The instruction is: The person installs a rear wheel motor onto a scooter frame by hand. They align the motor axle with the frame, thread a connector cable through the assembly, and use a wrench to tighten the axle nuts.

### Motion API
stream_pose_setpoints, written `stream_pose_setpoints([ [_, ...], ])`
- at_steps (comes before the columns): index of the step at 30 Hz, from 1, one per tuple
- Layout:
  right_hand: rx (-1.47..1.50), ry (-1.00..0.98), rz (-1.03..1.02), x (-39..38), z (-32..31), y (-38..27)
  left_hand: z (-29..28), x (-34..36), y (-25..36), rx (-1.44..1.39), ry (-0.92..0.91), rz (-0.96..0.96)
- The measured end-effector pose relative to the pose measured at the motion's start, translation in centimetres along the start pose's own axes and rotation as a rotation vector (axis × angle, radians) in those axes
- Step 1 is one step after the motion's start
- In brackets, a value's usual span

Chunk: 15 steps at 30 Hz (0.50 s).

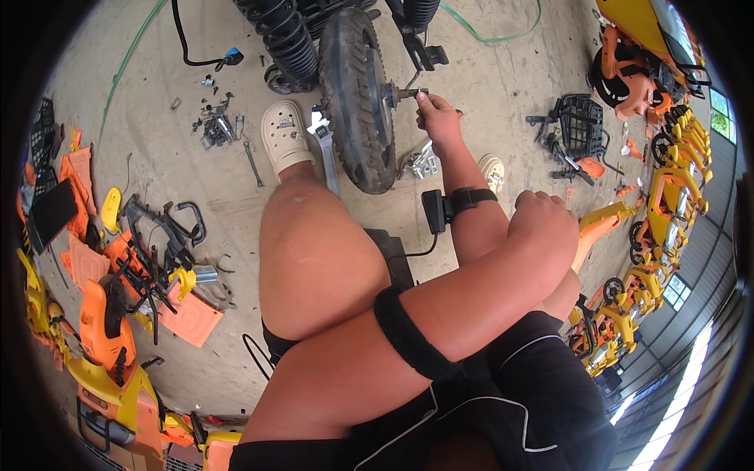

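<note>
Sitting over a concrete floor (487,94), the person has both bare knees drawn up and a black wheel (357,94) standing upright just ahead, between the feet. Its tyre tread faces the camera, and black coiled springs (287,35) rise at its upper left. Orange and yellow body panels (102,314) lie heaped along the left side of the floor, mixed with black brackets; more orange and yellow parts (667,196) line the right edge, near a black wire basket (583,122).

Crossing over the lap, the left forearm wears a black band, and the left hand (546,224) rests in a closed fist on the right arm, with nothing seen in it. From beneath it the right arm, carrying a black strap with a small black box at the wrist, reaches forward. The right hand (436,114) pinches the axle end (407,93) that sticks out of the wheel hub on the right side; fingertips close around that small metal piece.

A white clog (284,137) on the left foot sits just left of the tyre, and a wrench (323,145) lies between the clog and the tyre. Small silver fittings (422,162) lie just right of the tyre, below the right hand. Loose bolts and bits (216,125) are scattered left of the clog.
</note>
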State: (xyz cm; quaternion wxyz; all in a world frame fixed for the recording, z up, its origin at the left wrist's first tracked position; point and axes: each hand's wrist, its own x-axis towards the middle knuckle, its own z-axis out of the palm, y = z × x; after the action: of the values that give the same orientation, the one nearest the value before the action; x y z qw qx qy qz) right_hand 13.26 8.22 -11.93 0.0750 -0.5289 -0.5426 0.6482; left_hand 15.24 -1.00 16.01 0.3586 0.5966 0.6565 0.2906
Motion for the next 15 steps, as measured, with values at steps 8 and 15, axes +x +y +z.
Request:
stream_pose_setpoints([
  [8, 0.031, -0.017, 0.046, -0.23, -0.13, -0.82, 0.15, 0.17, -0.18, -0.012, -0.021, -0.006],
  [15, 0.247, -0.086, 0.125, 0.25, -0.22, 0.01, -0.06, 0.18, -0.14, -0.029, -0.018, -0.021],
])
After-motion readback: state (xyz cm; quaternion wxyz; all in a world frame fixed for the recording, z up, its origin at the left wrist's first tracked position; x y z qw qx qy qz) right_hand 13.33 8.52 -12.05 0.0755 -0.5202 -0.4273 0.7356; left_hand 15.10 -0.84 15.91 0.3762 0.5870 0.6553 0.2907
